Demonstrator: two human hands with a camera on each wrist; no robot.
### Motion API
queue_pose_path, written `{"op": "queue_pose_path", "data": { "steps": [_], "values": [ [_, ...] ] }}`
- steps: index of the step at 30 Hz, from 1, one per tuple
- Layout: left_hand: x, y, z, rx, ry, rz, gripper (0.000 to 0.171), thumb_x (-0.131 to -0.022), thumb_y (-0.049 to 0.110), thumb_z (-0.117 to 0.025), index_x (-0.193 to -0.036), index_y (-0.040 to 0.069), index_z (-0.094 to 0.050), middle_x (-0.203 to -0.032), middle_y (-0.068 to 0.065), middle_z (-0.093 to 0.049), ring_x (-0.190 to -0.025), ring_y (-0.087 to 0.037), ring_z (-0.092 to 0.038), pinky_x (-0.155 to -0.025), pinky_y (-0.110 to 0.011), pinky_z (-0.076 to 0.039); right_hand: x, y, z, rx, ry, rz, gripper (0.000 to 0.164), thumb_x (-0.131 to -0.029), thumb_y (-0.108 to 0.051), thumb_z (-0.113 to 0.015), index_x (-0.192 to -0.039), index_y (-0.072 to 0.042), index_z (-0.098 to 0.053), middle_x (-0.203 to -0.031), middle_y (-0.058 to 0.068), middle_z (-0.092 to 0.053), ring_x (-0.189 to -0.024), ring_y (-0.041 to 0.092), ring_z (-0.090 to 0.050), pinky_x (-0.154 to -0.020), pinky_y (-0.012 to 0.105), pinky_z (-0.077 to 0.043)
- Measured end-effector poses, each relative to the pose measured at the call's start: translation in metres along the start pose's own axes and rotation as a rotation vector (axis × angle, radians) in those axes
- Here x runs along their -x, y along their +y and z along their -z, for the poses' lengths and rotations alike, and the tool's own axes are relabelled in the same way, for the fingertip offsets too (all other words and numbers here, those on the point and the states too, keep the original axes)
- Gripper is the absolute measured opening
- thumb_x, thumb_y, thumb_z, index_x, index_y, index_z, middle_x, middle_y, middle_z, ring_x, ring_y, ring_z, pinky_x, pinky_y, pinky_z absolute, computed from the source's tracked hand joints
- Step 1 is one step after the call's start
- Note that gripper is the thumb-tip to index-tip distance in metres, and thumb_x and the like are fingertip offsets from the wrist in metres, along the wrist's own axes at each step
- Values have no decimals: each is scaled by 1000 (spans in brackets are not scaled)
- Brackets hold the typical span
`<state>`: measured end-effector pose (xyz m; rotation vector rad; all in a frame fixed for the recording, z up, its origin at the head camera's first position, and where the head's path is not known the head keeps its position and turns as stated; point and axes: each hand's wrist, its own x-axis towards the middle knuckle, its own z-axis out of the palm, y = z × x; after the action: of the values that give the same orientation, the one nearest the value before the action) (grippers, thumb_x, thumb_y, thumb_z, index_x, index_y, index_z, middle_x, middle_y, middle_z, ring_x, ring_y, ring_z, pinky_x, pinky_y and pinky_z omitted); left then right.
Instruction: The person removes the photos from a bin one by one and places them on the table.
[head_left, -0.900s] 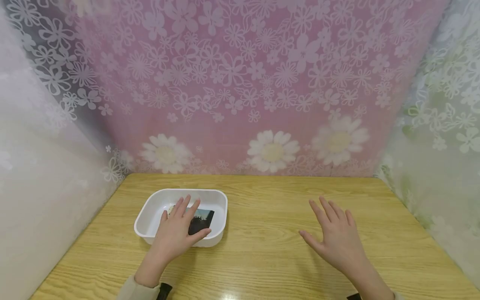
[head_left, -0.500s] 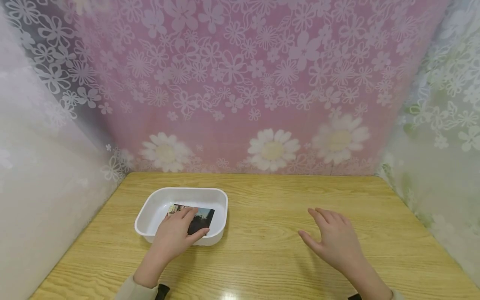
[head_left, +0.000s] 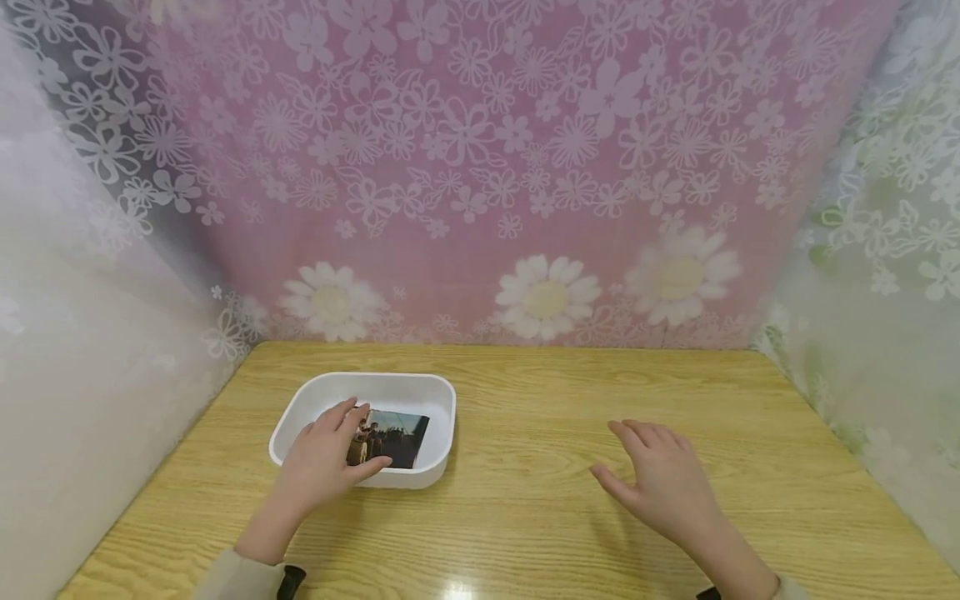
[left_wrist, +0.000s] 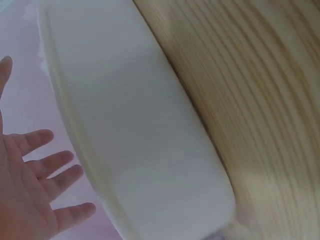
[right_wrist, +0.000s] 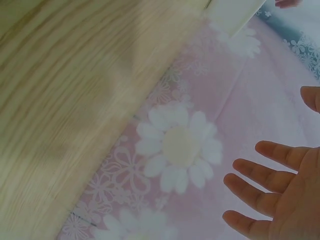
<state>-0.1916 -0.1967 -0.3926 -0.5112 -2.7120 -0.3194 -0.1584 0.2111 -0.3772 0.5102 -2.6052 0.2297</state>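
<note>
A white plastic basin (head_left: 435, 479) stands on the left half of the table, and in it lies a flat rectangular thing with a dark photo-like picture (head_left: 397, 435), perhaps a photo or card. My left hand (head_left: 318, 457) hovers over the basin's near left side with fingers spread, covering the picture's left end. In the left wrist view the fingers (left_wrist: 55, 182) are apart beside the basin's outer wall (left_wrist: 135, 125) and hold nothing. My right hand (head_left: 667, 479) is held above the table on the right, fingers loosely extended; its fingers (right_wrist: 260, 195) hold nothing in the right wrist view.
The wood-grain table (head_left: 525, 433) carries the basin. Behind it hangs a pink flowered curtain (head_left: 480, 167). Pale flowered sheets close off the left side (head_left: 97, 358) and the right side (head_left: 885, 333).
My left hand has drawn back left and toward me, uncovering more of the picture. The right hand's fingers have bent slightly and it has shifted a little left. The basin stays put.
</note>
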Motion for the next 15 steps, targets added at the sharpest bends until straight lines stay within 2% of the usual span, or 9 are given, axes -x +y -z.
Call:
{"op": "queue_pose_path", "data": {
  "steps": [6,10,15],
  "values": [
    [1,-25,5,20,-56,-6,91,-71,61,-59,-134,0,-34,-137,-20,-30,-124,-36,-27,-93,-61,-21,0,-2,-3,-14,-15,11,56,-77,-46,-62,-113,-4,-58,-104,14,-59,-95,35,-53,-78,54,-39],
    [3,-45,3,29,-79,-19,97,-70,61,-60,-136,-2,-29,-139,-21,-25,-126,-37,-22,-92,-64,-19,0,-3,-5,-25,-24,15,56,-77,-46,-62,-114,-4,-58,-104,13,-59,-96,34,-53,-78,54,-39],
    [5,-67,1,57,-122,7,103,-68,60,-63,-137,-4,-22,-140,-24,-18,-129,-38,-12,-89,-68,-15,-1,-6,-5,-39,-38,20,55,-77,-45,-63,-113,-5,-58,-105,13,-59,-96,34,-53,-79,54,-39]
  ]
}}
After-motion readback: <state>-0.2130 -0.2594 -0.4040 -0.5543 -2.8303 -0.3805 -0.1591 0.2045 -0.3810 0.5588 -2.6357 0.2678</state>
